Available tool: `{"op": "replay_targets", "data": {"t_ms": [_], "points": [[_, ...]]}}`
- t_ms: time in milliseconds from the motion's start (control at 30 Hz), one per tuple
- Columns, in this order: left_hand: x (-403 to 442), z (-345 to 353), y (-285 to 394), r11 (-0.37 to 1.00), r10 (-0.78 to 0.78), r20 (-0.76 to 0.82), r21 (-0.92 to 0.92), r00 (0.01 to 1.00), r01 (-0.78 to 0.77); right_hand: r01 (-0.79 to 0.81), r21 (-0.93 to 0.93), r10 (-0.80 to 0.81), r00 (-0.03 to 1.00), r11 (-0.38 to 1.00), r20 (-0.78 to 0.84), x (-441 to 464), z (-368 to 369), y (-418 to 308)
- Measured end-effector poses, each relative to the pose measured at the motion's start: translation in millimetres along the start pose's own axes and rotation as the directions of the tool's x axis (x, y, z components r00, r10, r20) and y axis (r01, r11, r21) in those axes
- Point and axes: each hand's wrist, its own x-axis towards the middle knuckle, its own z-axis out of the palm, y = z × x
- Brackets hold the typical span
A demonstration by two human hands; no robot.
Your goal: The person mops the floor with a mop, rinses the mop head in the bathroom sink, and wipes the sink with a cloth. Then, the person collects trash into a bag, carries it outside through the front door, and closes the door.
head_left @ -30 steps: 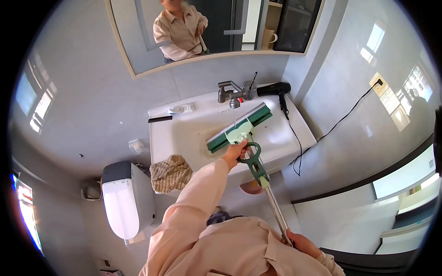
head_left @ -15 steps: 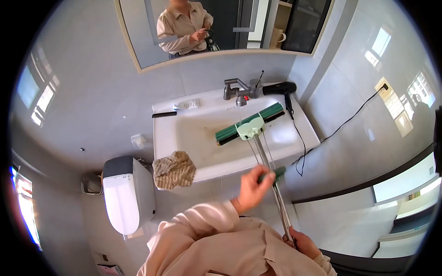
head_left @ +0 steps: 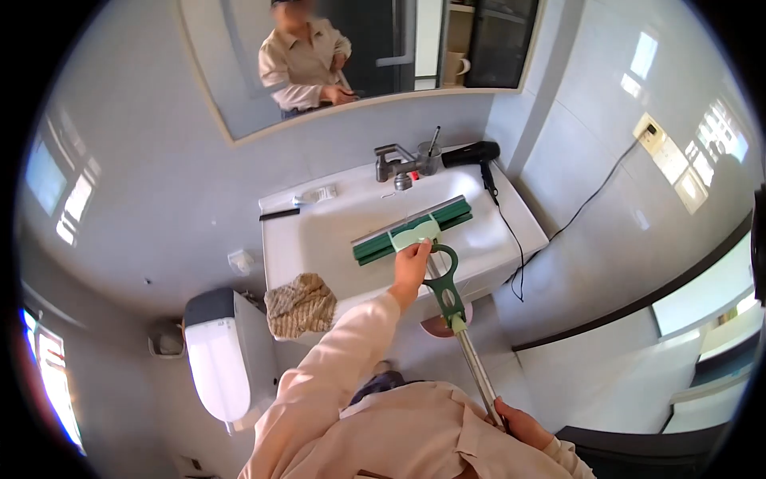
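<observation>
A sponge mop (head_left: 474, 359) slants across the view, with its green ridged head (head_left: 375, 247) over the white sink basin. My left hand (head_left: 411, 262) is closed at the light green bracket, where the metal pole meets the head. Just below this hand, the dark green looped lever (head_left: 448, 291) stands out from the pole. Lower down, near my body, my right hand (head_left: 520, 423) is wrapped round the pole. Part of each hand's grip is hidden from above.
A ribbed brown cloth (head_left: 301, 306) hangs over the sink's (head_left: 275, 247) front left corner. Behind the basin are a faucet (head_left: 392, 164), a cup (head_left: 429, 160) and a hair dryer (head_left: 471, 154) with a trailing cord. A toilet (head_left: 215, 359) stands at the left.
My left hand has moved from the lever up to the bracket. The mop head has turned over, and the looped lever now faces up. My right hand stays on the pole.
</observation>
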Motion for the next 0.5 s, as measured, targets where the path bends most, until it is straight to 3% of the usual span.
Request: {"op": "replay_targets", "data": {"t_ms": [67,167,200,233,267,300,333,367,400,467,500], "points": [[-39.9,5.7,27.7,0.897,0.351,0.070,0.261,0.934,-0.357,-0.044,0.123,0.045,0.999,0.991,-0.005,8.0,-1.4,1.3],[-144.0,35.6,44.9,0.692,0.553,0.310,0.347,0.773,-0.633,-0.069,0.136,0.048,0.987,0.988,0.154,50.0,-31.4,13.5],[-167.8,41.9,44.5,0.574,0.583,0.426,0.387,0.692,-0.722,-0.187,0.229,0.071,0.897,0.955,0.436,66.6,-47.1,15.4],[-164.1,44.2,43.9,0.561,0.580,0.442,0.393,0.684,-0.729,-0.317,0.272,0.050,0.729,0.909,0.682,76.3,-56.4,15.0],[-155.5,40.5,43.6,0.630,0.521,0.445,0.376,0.729,-0.680,-0.319,0.283,0.034,0.715,0.904,0.698,64.6,-42.4,7.7],[-148.1,35.0,42.4,0.698,0.446,0.451,0.365,0.773,-0.616,-0.173,0.216,0.054,0.882,0.961,0.469,36.9,-16.3,-3.3],[-132.0,32.4,47.9,0.771,0.402,0.381,0.350,0.833,-0.532,-0.055,0.110,0.032,0.979,0.992,0.202,22.5,-3.8,-5.5],[-107.0,26.1,54.2,0.863,0.363,0.285,0.257,0.887,-0.436,-0.065,0.149,0.030,0.974,0.987,0.226,31.2,-7.6,2.3],[-77.7,17.2,55.9,0.853,0.391,0.217,0.279,0.894,-0.441,-0.011,0.105,-0.019,0.959,0.994,0.281,48.3,-13.6,9.7],[-40.5,5.2,56.2,0.919,0.222,0.093,0.313,0.971,-0.241,0.050,0.112,-0.086,0.934,0.992,0.346,86.0,-24.8,22.4],[-26.6,0.1,53.7,0.940,0.115,0.059,0.316,0.992,-0.128,0.133,0.009,-0.128,0.930,0.991,0.345,105.6,-28.9,30.3]]}}
